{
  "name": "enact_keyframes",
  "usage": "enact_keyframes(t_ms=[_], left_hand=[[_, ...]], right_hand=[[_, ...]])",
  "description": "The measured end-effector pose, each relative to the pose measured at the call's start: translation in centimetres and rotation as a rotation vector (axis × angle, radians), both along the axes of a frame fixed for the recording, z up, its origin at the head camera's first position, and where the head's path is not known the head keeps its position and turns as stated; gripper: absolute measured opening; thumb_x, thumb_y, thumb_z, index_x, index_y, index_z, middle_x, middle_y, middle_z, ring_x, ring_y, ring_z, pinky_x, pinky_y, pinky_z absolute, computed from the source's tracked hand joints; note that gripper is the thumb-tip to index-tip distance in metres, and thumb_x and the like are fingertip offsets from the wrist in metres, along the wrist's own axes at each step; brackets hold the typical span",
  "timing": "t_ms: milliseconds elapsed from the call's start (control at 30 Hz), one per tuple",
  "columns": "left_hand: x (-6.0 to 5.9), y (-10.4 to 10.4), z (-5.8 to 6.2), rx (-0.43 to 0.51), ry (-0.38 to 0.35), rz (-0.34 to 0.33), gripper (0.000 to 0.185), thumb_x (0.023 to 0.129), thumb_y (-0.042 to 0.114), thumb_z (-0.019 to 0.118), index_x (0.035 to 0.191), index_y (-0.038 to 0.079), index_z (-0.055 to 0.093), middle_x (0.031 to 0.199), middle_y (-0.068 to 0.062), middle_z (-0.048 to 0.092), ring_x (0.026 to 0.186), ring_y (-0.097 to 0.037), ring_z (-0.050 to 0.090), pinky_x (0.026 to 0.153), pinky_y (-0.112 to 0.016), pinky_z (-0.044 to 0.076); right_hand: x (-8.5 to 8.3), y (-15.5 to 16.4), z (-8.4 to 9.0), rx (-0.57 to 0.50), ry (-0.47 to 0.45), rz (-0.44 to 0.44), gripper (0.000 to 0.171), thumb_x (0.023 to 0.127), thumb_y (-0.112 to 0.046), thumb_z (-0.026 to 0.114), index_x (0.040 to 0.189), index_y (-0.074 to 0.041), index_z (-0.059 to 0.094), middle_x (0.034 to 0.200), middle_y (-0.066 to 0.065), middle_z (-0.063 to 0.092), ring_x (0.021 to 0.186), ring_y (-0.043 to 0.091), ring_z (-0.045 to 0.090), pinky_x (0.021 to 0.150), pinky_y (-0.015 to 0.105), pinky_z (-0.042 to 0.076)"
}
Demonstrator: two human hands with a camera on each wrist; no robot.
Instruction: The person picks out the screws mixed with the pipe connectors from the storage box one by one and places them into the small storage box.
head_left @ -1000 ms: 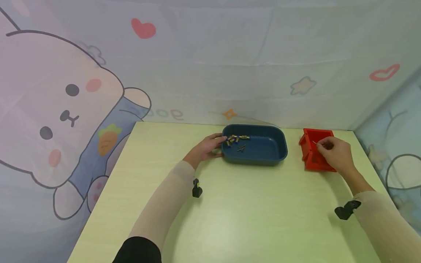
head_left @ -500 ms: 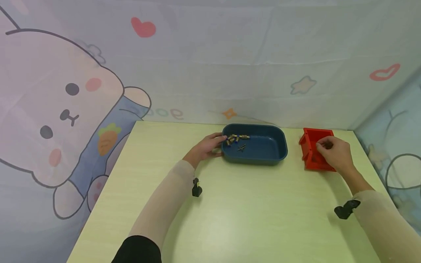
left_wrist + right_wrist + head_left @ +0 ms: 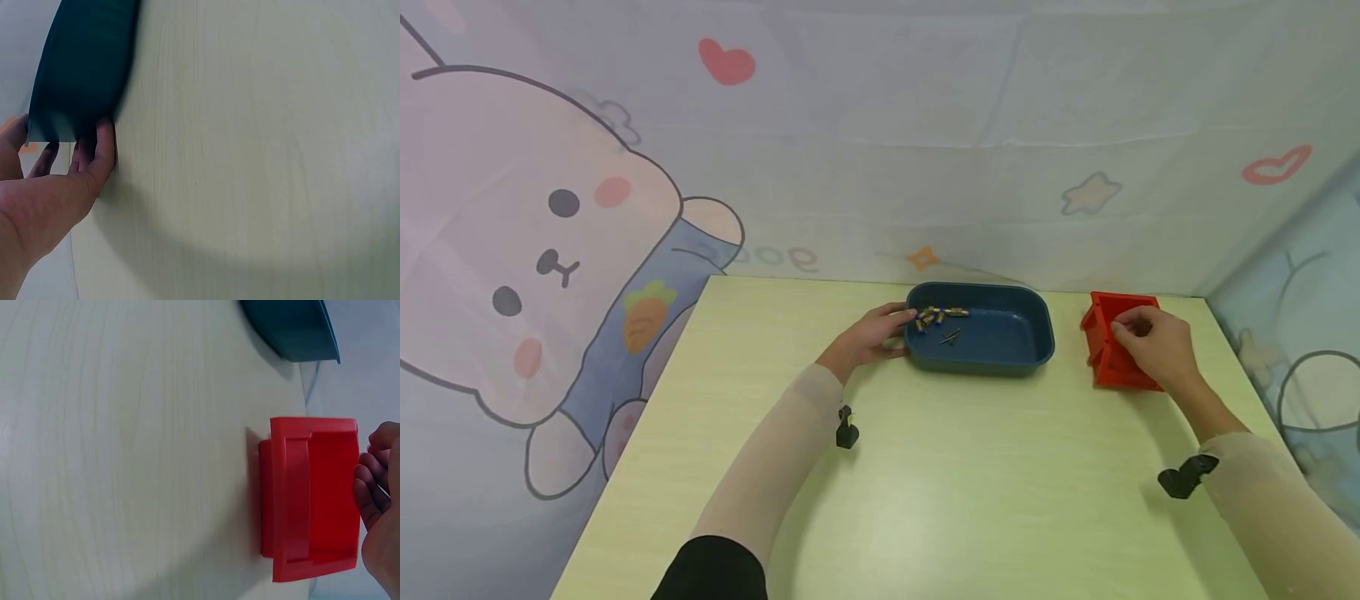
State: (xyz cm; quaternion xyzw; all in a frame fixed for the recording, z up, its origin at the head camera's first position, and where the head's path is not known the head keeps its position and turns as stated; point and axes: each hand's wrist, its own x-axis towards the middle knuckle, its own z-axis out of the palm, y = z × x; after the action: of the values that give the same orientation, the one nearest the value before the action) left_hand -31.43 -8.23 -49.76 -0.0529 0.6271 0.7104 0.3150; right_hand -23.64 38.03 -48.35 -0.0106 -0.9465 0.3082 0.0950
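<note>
We saw the left hand resting with straight fingers against the left end of the blue tray on the desk, gripping nothing. The right hand hung over the red bin with fingers curled; whether it pinched anything we could not tell. Small brass pieces and dark screws lay in the tray's left part.

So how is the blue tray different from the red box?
The blue tray is wide, shallow and rounded; the red box is smaller, taller and square-cornered. Small brass pieces lie in the tray; the box's inside is hidden. The left hand touches the tray; the right hand is over the box. Both sit on the table.
</note>
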Motion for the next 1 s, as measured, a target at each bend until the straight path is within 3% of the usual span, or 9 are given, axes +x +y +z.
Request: enact_keyframes(t_ms=[233,400,1000], left_hand=[[-0.1,0.0,-0.2,-0.013,0.012,-0.003,0.062,0.110,0.031,0.063,0.165,0.016,0.039,0.155,-0.015,0.054,0.146,-0.029,0.049,0.110,-0.052,0.052],[-0.2,0.0,-0.3,-0.046,0.035,-0.009,0.062,0.111,0.033,0.061,0.165,0.016,0.038,0.154,-0.013,0.055,0.144,-0.028,0.051,0.107,-0.049,0.054],[-0.1,0.3,-0.2,-0.030,0.027,0.002,0.061,0.110,0.031,0.062,0.164,0.016,0.039,0.155,-0.015,0.053,0.146,-0.029,0.049,0.110,-0.051,0.052]], right_hand=[[-0.3,-2.0,0.8,-0.017,0.067,0.055,0.025,0.104,-0.022,0.068,0.110,0.002,0.073,0.100,0.019,0.072,0.090,0.029,0.060,0.072,0.022,0.046],[-0.6,-3.6,1.3,-0.050,0.064,0.087,0.020,0.103,-0.020,0.070,0.110,-0.002,0.075,0.100,0.015,0.074,0.088,0.023,0.062,0.071,0.012,0.045],[-2.1,-8.1,0.6,-0.116,0.046,0.195,0.014,0.103,-0.017,0.072,0.108,-0.004,0.074,0.098,0.012,0.072,0.088,0.026,0.063,0.074,0.010,0.048]])
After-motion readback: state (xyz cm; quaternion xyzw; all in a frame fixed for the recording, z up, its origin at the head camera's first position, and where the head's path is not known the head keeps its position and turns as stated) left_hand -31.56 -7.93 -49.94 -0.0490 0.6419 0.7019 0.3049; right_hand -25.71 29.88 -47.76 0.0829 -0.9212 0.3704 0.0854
